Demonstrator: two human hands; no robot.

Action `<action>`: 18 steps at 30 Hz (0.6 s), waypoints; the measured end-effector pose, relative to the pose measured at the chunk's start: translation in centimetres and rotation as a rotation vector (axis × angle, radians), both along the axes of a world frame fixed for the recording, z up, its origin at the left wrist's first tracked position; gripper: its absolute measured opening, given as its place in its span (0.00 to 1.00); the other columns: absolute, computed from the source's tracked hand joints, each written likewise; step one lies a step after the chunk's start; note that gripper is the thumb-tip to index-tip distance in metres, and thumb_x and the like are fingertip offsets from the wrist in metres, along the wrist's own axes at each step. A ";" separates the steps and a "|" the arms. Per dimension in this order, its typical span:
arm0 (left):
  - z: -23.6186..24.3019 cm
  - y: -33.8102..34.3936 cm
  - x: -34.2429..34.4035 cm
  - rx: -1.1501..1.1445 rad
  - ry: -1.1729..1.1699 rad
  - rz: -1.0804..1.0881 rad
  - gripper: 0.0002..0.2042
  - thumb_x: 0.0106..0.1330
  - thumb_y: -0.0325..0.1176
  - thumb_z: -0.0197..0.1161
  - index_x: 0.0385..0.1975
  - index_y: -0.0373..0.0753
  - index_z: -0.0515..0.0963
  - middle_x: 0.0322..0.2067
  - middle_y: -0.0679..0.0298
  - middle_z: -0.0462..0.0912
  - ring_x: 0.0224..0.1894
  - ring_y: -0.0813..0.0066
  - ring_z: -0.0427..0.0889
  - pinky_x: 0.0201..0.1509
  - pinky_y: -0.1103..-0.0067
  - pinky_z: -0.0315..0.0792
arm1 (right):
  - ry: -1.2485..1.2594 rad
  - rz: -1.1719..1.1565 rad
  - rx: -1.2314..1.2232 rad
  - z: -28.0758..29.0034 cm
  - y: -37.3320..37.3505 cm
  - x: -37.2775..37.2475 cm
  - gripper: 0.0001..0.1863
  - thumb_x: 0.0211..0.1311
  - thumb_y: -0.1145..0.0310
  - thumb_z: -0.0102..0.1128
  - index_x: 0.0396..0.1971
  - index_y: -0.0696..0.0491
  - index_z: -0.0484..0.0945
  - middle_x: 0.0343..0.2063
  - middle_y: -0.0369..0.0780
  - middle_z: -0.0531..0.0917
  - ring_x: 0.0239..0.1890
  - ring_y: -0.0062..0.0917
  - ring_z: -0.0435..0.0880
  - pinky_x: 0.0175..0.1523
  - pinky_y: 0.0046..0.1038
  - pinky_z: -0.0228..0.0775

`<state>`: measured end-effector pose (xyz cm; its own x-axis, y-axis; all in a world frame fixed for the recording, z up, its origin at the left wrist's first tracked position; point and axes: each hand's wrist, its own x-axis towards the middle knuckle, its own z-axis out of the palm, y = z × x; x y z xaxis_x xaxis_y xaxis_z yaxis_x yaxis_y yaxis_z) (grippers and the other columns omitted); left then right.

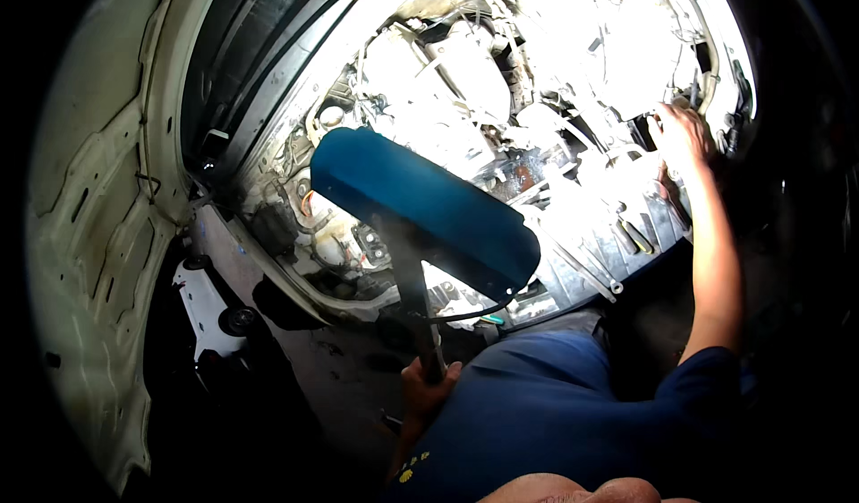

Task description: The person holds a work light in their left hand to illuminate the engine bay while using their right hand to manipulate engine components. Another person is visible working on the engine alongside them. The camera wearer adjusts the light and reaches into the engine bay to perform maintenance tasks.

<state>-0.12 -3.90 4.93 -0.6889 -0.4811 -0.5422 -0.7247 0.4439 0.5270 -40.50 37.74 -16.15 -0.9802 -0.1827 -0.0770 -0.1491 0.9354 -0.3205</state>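
My left hand (428, 391) is wrapped round the handle of a blue work lamp (425, 212) in front of my body. The lamp's long housing slants across the engine bay, its back toward me, and bright light falls on the parts beyond. At the right side of the bay, my right hand (684, 136) reaches in with its fingers curled at a part among hoses. Glare hides what those fingers grip. Nearer to me, a hand tool with yellow-and-black handles (635, 234) and a long metal wrench (586, 270) lie on the dark front panel.
A raised hood (89, 190) stands along the left. The engine (465, 69) and its hoses fill the bay, partly washed out by glare. The bay's front edge runs close to my body. A white car (210, 311) is at lower left, beyond the fender.
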 end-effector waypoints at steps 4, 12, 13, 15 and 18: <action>0.6 2.2 0.6 0.036 0.027 0.123 0.15 0.61 0.36 0.79 0.26 0.35 0.78 0.20 0.63 0.83 0.24 0.77 0.83 0.30 0.74 0.75 | 0.014 0.004 -0.042 -1.7 0.4 0.4 0.14 0.76 0.58 0.53 0.50 0.51 0.80 0.45 0.45 0.88 0.50 0.43 0.86 0.63 0.44 0.73; 1.0 5.2 0.8 -0.120 0.045 0.013 0.15 0.61 0.36 0.79 0.25 0.36 0.77 0.18 0.64 0.81 0.23 0.77 0.82 0.29 0.72 0.73 | 0.168 -0.009 -0.291 -4.1 1.2 0.6 0.15 0.75 0.58 0.56 0.45 0.54 0.83 0.40 0.49 0.88 0.44 0.46 0.87 0.51 0.43 0.78; 1.0 5.5 0.6 -0.136 0.051 -0.001 0.15 0.60 0.36 0.79 0.24 0.36 0.77 0.17 0.65 0.81 0.23 0.77 0.81 0.29 0.72 0.72 | 0.149 -0.004 -0.306 -3.3 0.9 0.6 0.15 0.74 0.58 0.56 0.45 0.54 0.83 0.39 0.49 0.88 0.44 0.46 0.87 0.50 0.43 0.78; 1.3 6.5 0.1 -0.113 0.064 0.017 0.16 0.60 0.36 0.79 0.24 0.36 0.77 0.17 0.65 0.80 0.22 0.79 0.80 0.28 0.72 0.71 | 0.102 -0.052 -0.356 -1.5 0.3 1.0 0.13 0.72 0.60 0.58 0.44 0.53 0.82 0.38 0.49 0.87 0.43 0.47 0.87 0.49 0.44 0.78; 1.3 7.6 -0.3 -0.115 0.060 0.019 0.16 0.60 0.35 0.79 0.24 0.35 0.77 0.17 0.66 0.79 0.23 0.80 0.78 0.28 0.73 0.71 | 0.164 -0.002 -0.354 -2.0 1.0 1.0 0.11 0.72 0.61 0.57 0.41 0.53 0.81 0.36 0.48 0.87 0.41 0.46 0.87 0.47 0.45 0.78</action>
